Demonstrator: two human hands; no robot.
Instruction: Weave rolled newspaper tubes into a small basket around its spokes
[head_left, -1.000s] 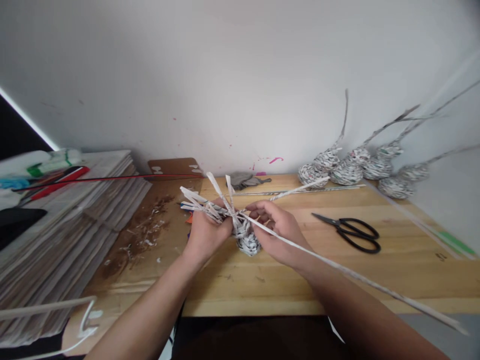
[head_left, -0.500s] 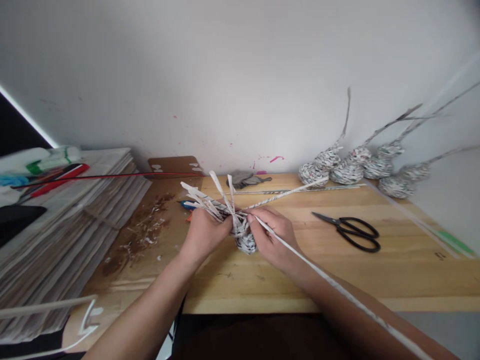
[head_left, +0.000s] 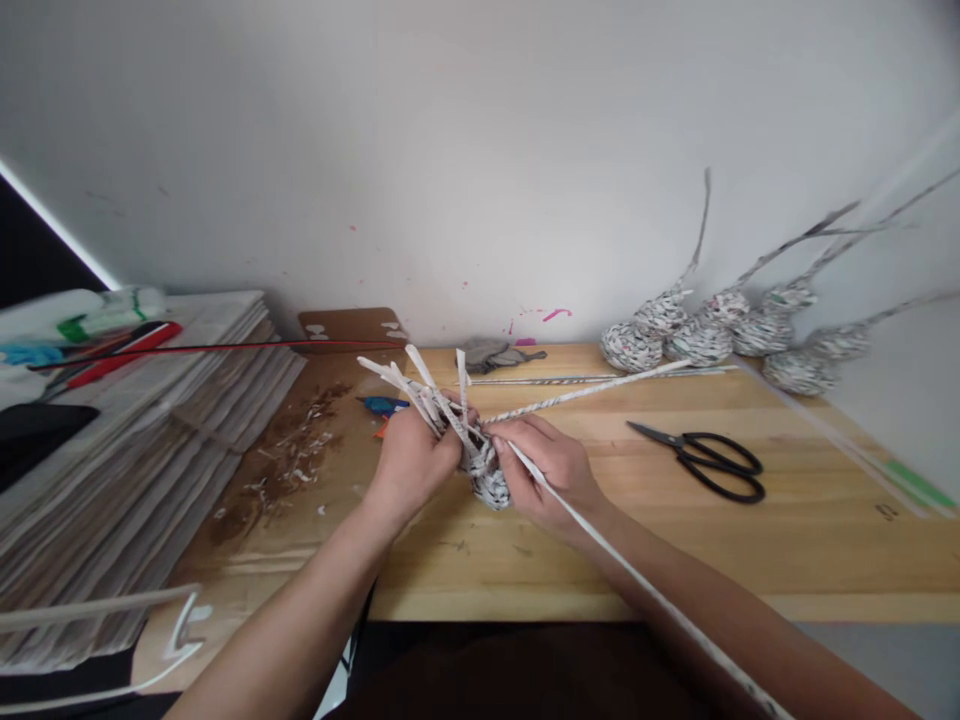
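Observation:
A small woven paper piece (head_left: 491,485) hangs between both hands over the wooden table, its loose paper strips (head_left: 431,385) fanning up and to the left. My left hand (head_left: 416,455) is closed on the left side of the piece, thumb against the base of the strips. On the right, my right hand (head_left: 544,465) pinches a long rolled paper strip (head_left: 637,575) where it meets the weave; this strip runs over my right forearm to the lower edge. Another rolled strip (head_left: 585,396) reaches from the weave toward the back right.
Black-handled scissors (head_left: 701,458) lie on the table (head_left: 810,530) at right. Several woven paper gourd shapes (head_left: 632,345) line the wall. At left are a newspaper stack (head_left: 187,430), a red tool (head_left: 124,355) and paper scraps on cardboard (head_left: 285,550). A grey cloth-like item (head_left: 491,355) lies behind.
The upright strips have shifted slightly left, and the strip pointing back right has swung a little farther right. The view has shifted slightly. Both hands keep their hold.

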